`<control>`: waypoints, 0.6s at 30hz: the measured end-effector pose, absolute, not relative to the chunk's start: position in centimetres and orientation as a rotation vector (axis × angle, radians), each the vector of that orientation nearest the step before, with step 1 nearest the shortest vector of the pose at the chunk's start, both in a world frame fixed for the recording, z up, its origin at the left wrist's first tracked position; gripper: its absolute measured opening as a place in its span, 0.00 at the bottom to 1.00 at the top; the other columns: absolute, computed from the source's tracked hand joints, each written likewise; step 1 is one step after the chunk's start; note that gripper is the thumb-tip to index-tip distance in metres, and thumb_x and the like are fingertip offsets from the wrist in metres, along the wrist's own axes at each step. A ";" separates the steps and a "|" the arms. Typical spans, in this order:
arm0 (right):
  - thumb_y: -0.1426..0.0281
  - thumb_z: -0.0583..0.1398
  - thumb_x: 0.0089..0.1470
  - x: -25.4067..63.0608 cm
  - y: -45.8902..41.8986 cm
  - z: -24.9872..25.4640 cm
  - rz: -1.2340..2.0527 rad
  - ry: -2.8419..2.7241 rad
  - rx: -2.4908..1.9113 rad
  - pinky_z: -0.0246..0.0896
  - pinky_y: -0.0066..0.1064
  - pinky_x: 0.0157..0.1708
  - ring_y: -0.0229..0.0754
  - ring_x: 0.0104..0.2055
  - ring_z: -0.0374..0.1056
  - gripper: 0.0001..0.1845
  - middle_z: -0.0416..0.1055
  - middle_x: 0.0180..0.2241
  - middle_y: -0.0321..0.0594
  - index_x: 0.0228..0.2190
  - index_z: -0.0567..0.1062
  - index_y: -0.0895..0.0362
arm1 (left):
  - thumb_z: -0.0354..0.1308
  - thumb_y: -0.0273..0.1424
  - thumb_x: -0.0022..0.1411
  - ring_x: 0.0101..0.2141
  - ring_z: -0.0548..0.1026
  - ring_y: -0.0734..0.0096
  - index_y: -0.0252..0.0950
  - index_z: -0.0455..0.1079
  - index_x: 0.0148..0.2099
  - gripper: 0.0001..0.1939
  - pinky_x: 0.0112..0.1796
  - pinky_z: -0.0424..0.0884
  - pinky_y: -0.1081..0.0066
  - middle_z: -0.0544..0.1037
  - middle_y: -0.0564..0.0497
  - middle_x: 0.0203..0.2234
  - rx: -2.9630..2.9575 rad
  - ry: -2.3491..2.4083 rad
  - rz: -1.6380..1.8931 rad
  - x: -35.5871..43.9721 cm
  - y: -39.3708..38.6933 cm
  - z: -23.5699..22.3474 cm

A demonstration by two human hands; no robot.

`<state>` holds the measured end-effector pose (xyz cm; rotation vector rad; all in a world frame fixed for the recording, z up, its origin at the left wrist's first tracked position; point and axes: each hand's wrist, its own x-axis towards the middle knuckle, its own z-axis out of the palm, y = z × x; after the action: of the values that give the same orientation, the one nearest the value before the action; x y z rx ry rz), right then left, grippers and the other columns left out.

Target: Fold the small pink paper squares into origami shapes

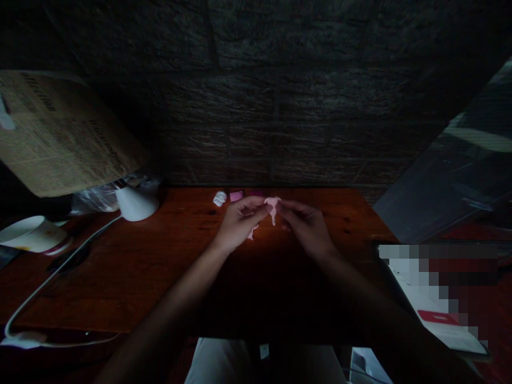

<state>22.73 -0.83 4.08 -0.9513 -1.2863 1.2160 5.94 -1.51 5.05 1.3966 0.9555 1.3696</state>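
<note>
A small pink folded paper piece (273,207) is pinched between both hands above the far part of a reddish wooden table (160,266). My left hand (240,223) grips its left side with curled fingers, and a pink corner pokes out under that hand. My right hand (306,226) pinches the right side with thumb and fingertips. Just behind the hands lie a white crumpled scrap (220,198) and a pink square of paper (236,196).
A white lamp base (136,205) stands at the back left, its cable (48,282) running to the front left edge. A newspaper-wrapped object (60,133) and a white cup (32,234) sit at the left. A tablet (436,293) lies at the right edge. A dark brick wall stands behind.
</note>
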 end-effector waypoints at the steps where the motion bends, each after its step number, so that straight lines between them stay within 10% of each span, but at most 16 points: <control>1: 0.55 0.71 0.47 22.7 -0.8 4.1 1.218 -1.281 -0.950 0.63 0.30 0.26 0.35 0.24 0.64 0.16 0.76 0.25 0.36 0.35 0.86 0.53 | 0.71 0.37 0.54 0.23 0.70 0.77 0.37 0.80 0.37 0.11 0.22 0.63 0.76 0.79 0.51 0.26 1.405 0.941 1.368 6.0 -1.5 5.1; 18: 0.56 0.70 0.48 22.6 -0.8 4.2 1.219 -1.272 -0.935 0.61 0.29 0.25 0.34 0.24 0.64 0.17 0.78 0.28 0.37 0.36 0.85 0.53 | 0.72 0.36 0.55 0.24 0.73 0.74 0.38 0.80 0.42 0.13 0.26 0.69 0.74 0.81 0.51 0.27 1.452 0.862 1.345 6.1 -1.6 5.0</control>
<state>22.60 -0.84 4.20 -0.9353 -1.2718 1.2189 6.13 -1.55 5.01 1.4523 0.8617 1.3455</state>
